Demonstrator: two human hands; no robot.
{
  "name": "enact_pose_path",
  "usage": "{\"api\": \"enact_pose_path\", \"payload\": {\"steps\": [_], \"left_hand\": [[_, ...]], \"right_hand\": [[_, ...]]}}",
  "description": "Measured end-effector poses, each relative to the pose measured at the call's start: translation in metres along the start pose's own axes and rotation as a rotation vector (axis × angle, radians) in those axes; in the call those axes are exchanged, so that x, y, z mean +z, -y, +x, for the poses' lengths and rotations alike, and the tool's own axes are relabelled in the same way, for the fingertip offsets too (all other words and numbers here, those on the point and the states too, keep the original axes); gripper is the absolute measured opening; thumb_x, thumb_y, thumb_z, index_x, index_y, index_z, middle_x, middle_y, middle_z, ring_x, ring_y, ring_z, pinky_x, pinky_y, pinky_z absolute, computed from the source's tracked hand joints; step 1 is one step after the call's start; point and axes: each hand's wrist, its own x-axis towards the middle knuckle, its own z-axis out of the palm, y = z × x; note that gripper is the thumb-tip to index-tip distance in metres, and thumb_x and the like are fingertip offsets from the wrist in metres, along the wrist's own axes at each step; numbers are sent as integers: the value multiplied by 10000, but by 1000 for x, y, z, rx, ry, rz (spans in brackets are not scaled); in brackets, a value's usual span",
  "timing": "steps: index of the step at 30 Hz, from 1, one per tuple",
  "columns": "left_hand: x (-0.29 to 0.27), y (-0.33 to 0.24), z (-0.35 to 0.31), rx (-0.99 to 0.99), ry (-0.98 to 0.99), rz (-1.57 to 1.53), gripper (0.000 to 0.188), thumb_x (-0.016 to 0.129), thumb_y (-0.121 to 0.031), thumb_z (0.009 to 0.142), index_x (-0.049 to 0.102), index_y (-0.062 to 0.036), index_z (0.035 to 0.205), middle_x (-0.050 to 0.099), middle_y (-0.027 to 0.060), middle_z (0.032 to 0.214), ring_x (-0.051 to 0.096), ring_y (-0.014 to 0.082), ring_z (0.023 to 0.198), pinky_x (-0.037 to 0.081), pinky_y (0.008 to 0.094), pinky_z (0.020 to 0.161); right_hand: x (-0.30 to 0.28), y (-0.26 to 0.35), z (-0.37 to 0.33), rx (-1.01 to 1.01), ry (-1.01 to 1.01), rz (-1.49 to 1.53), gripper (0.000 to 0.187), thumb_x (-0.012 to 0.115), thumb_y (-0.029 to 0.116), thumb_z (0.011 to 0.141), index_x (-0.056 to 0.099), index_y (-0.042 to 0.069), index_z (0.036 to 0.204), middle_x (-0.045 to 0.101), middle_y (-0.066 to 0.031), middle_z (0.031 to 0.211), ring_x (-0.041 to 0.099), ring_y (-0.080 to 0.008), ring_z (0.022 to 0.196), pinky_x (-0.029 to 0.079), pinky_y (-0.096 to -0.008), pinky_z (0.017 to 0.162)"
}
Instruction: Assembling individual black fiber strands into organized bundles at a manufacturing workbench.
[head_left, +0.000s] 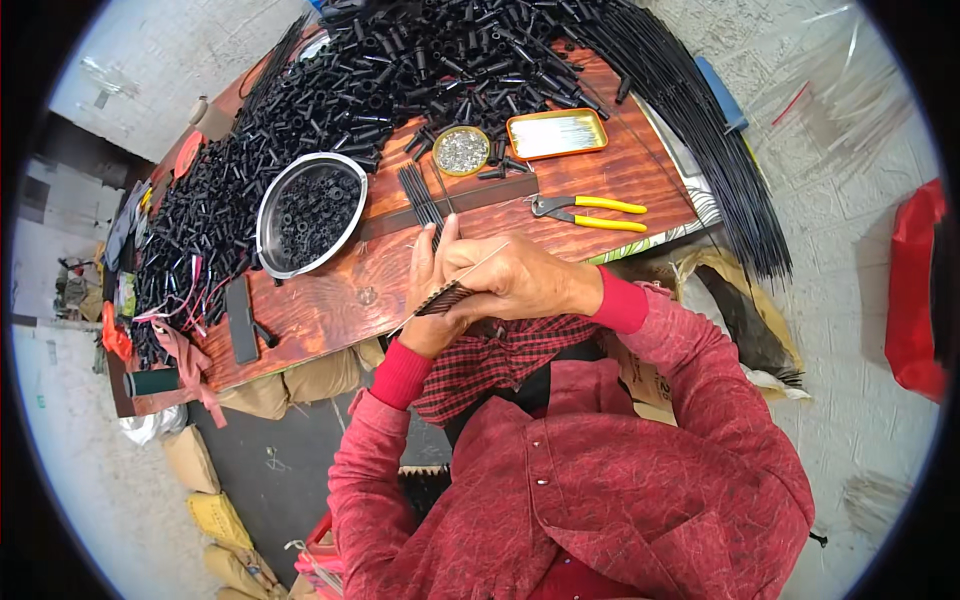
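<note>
Both my hands meet over the table's near edge. My left hand (428, 285) is closed round a bundle of thin black rods (420, 196). The far part of the bundle reaches over the table, and its near ends (442, 298) fan out below my fingers. My right hand (515, 278) is bent over the left, its fingers pinched at a thin pale wire (487, 257) that slants across the bundle. The right fingertips are partly hidden. Beyond the hands are a round dish of small metal pieces (462, 150) and a yellow-rimmed tray of thin white sticks (540, 152).
Cutting pliers with yellow handles (600, 214) lie to the right. A metal bowl of black rings (262, 225) stands left. Black tubular parts (300, 120) are heaped across the far side. Long black rods (715, 150) hang over the right edge. A dark flat bar (241, 320) lies front left.
</note>
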Motion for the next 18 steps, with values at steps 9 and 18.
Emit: {"api": "enact_pose_path", "payload": {"steps": [9, 18], "left_hand": [[-14, 6, 10, -28, 106, 209, 511, 630, -420, 857, 604, -138, 1282, 237, 174, 1600, 216, 434, 1449, 224, 575, 1154], [-5, 15, 8, -31, 188, 27, 531, 596, -400, 885, 582, -124, 1339, 209, 139, 1616, 138, 438, 1481, 188, 594, 1161]], "right_hand": [[9, -9, 14, -103, -42, -78, 294, 773, 257, 771, 689, 51, 963, 556, -100, 818, 604, -306, 740, 469, -402, 615], [9, -2, 9, -109, -30, -68, 209, 766, 273, 781, 714, 126, 921, 541, -72, 815, 597, -279, 731, 450, -400, 577]]}}
